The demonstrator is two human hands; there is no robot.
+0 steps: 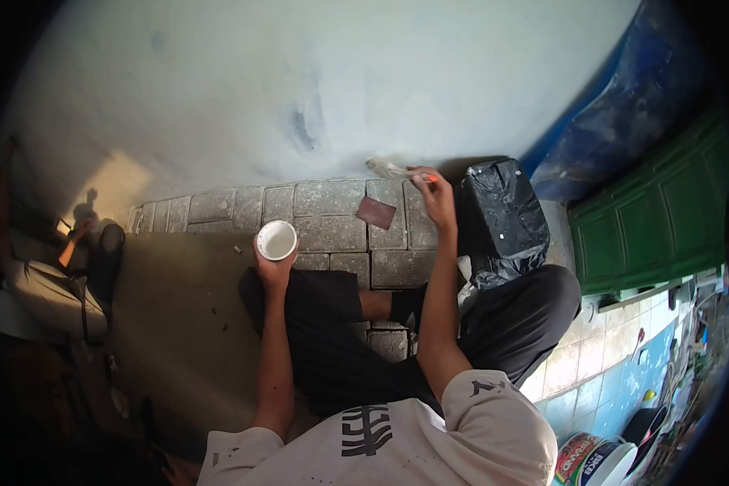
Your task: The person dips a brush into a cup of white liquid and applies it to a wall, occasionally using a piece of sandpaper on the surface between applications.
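Note:
My left hand [274, 270] is wrapped round a small white cup [276, 240] with whitish paint inside, held above my knee. In my right hand [437, 199] is a paintbrush [395, 170] with an orange-tipped handle, its bristles pointing left at the foot of the pale wall [356, 89]. Grey-blue patches mark the wall above and left of the brush. A reddish-brown piece of sandpaper [376, 213] lies on the grey paving bricks [330, 233] just below the brush.
Beside my right arm stands a box-shaped bundle in black plastic [504, 215]. A green panelled door [656, 211] and blue surface [616, 97] are at the right. A paint bucket [595, 458] stands lower right. Another person [57, 292] sits at the left.

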